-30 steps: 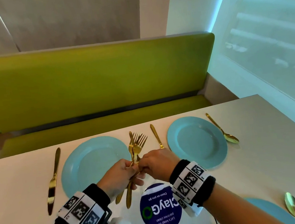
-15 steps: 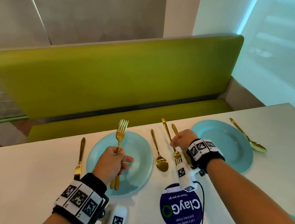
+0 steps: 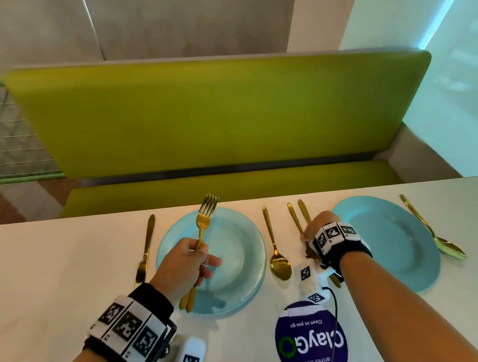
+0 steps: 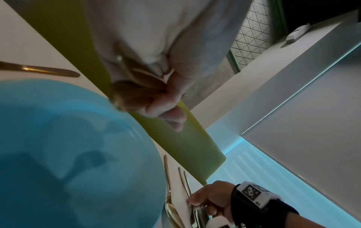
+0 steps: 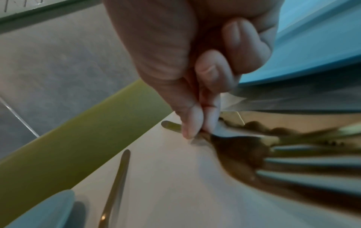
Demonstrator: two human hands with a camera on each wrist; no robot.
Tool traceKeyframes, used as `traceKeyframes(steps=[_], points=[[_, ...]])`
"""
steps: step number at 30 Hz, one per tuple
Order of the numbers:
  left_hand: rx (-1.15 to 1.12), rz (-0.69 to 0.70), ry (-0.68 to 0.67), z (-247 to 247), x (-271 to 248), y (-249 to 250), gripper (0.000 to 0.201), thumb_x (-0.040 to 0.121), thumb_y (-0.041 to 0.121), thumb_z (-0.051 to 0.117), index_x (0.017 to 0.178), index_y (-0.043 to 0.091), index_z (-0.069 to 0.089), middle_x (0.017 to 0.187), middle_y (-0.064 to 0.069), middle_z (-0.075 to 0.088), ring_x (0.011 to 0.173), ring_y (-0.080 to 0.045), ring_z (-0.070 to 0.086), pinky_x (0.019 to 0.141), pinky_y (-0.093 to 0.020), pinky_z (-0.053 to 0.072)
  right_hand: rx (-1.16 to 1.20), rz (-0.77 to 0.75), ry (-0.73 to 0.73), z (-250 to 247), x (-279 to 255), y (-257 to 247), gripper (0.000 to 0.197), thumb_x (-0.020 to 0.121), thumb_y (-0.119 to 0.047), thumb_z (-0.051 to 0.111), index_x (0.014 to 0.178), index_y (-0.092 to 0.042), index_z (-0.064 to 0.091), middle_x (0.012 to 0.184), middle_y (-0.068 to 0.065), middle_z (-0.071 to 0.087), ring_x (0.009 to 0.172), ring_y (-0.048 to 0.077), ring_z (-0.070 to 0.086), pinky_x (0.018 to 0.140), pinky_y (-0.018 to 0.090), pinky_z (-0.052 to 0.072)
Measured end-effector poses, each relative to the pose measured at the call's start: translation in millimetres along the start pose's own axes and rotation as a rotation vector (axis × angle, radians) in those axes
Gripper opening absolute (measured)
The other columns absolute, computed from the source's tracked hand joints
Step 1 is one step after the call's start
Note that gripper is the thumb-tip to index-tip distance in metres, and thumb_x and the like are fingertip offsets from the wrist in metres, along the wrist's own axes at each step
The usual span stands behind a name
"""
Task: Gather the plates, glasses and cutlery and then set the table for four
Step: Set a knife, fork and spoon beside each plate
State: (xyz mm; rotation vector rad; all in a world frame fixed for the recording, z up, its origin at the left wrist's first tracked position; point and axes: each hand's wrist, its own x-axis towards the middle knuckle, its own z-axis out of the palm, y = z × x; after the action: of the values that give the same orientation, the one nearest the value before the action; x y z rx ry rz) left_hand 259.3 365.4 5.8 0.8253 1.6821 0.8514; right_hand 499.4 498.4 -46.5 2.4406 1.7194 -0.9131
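Left hand [image 3: 186,262] grips gold metal forks [image 3: 204,226] above round pale-blue plate [image 3: 238,240]; right hand [image 3: 320,226] pinches gold fork handle [image 5: 171,125] right of it.

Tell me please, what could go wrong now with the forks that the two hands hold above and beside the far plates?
1. The left hand grips what look like two gold forks bunched over the left blue plate; one might slip out and clatter onto it.
2. The right hand pinches a fork close beside a knife; setting it down could knock the knife askew.
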Motion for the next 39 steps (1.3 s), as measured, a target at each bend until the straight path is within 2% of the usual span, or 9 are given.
traceKeyframes(steps=[4, 11, 13, 15, 18, 23, 31, 36, 39], points=[[-0.017, -0.012, -0.008, 4, 2, 2, 0.013, 0.098, 0.017, 0.04, 0.09, 0.013, 0.049, 0.08, -0.007, 0.069, 0.057, -0.014, 0.052, 0.05, -0.022, 0.04, 0.011, 0.007, 0.026, 0, -1, 2, 0.03, 0.078, -0.02, 0.073, 0.058, -0.012, 0.052, 0.055, 0.001, 0.052, 0.047, 0.011, 0.048, 0.04, 0.017, 0.03], [-0.17, -0.056, -0.024, 9, -3, 5, 0.02, 0.098, 0.011, 0.029, 0.092, 0.008, 0.048, 0.077, -0.014, 0.066, 0.055, -0.018, 0.048, 0.051, -0.027, 0.034, -0.087, -0.026, 0.063, -15, -14, -12, 0.024, 0.085, -0.028, 0.065, 0.082, -0.005, 0.066, 0.062, 0.001, 0.054, 0.058, 0.017, 0.055, 0.042, 0.022, 0.035], [-0.176, -0.059, -0.033, 8, -4, 5, 0.02, 0.098, 0.01, 0.029, 0.091, 0.008, 0.048, 0.078, -0.014, 0.066, 0.055, -0.017, 0.047, 0.05, -0.027, 0.034, -0.162, -0.16, 0.09, -25, -22, -22, 0.026, 0.091, -0.031, 0.056, 0.096, -0.009, 0.068, 0.083, 0.003, 0.065, 0.083, 0.021, 0.063, 0.066, 0.026, 0.051], [-0.161, -0.058, -0.043, 7, -7, 5, 0.018, 0.098, 0.009, 0.031, 0.092, 0.008, 0.048, 0.081, -0.013, 0.066, 0.055, -0.016, 0.048, 0.049, -0.025, 0.036, -0.076, -0.349, 0.109, -31, -39, -32, 0.018, 0.091, -0.028, 0.056, 0.088, -0.018, 0.07, 0.089, 0.0, 0.064, 0.089, 0.018, 0.061, 0.084, 0.027, 0.052], [-0.103, -0.042, -0.055, 3, -11, 4, 0.017, 0.099, 0.01, 0.035, 0.092, 0.007, 0.05, 0.083, -0.01, 0.068, 0.054, -0.013, 0.047, 0.045, -0.02, 0.037, -0.024, -0.638, 0.09, -31, -81, -53, 0.018, 0.089, -0.029, 0.061, 0.1, -0.022, 0.073, 0.097, -0.008, 0.069, 0.092, 0.012, 0.064, 0.087, 0.025, 0.051], [-0.047, 0.026, -0.141, -13, -27, 6, 0.021, 0.099, 0.01, 0.037, 0.085, 0.008, 0.054, 0.08, -0.009, 0.069, 0.046, -0.008, 0.044, 0.042, -0.017, 0.035, -0.355, -0.994, 0.015, -1, -147, -89, 0.024, 0.092, -0.027, 0.054, 0.111, -0.025, 0.069, 0.12, -0.004, 0.063, 0.112, 0.017, 0.056, 0.09, 0.032, 0.047], [-0.04, 0.071, -0.275, -76, -55, 4, 0.038, 0.101, 0.014, 0.029, 0.076, 0.008, 0.056, 0.059, -0.007, 0.069, 0.035, -0.008, 0.042, 0.037, -0.019, 0.028, -0.489, -1.038, 0.081, 28, -218, -126, 0.026, 0.095, -0.024, 0.048, 0.108, -0.024, 0.069, 0.108, 0.002, 0.069, 0.104, 0.025, 0.062, 0.082, 0.035, 0.049], [0.132, 0.083, -0.322, -130, -57, -4, 0.034, 0.101, 0.016, 0.027, 0.094, -0.003, 0.055, 0.072, -0.014, 0.07, 0.037, -0.008, 0.048, 0.036, -0.017, 0.034, -0.522, -1.072, 0.051, 52, -249, -156, 0.026, 0.095, -0.021, 0.048, 0.112, -0.024, 0.067, 0.113, 0.0, 0.063, 0.109, 0.022, 0.058, 0.08, 0.035, 0.046], [0.146, 0.074, -0.213, -166, -48, -14, 0.025, 0.1, 0.016, 0.028, 0.098, 0.001, 0.047, 0.081, -0.017, 0.071, 0.048, -0.016, 0.055, 0.041, -0.022, 0.037, -0.436, -1.044, 0.056, 71, -257, -177, 0.024, 0.093, -0.02, 0.052, 0.109, -0.022, 0.069, 0.112, 0.001, 0.062, 0.108, 0.021, 0.057, 0.08, 0.033, 0.046]])
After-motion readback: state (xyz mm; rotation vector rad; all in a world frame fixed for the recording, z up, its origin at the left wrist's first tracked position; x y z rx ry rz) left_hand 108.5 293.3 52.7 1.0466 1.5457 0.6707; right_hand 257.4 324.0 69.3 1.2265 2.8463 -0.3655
